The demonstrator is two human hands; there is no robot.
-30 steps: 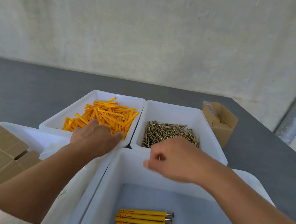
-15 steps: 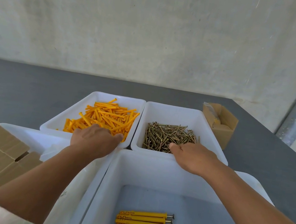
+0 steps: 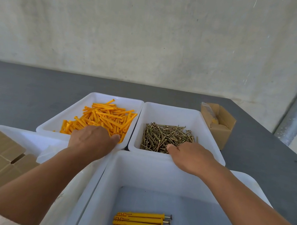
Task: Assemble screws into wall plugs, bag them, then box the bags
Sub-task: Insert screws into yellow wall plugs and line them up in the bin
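The left hand [image 3: 91, 140] lay on the yellow plugs [image 3: 105, 118]. The right hand [image 3: 189, 156] reached the screws [image 3: 161, 135] just past its fingertips. Both hands hid their fingers, so I could not tell if they held anything. It seemed best to pinch just one of each.
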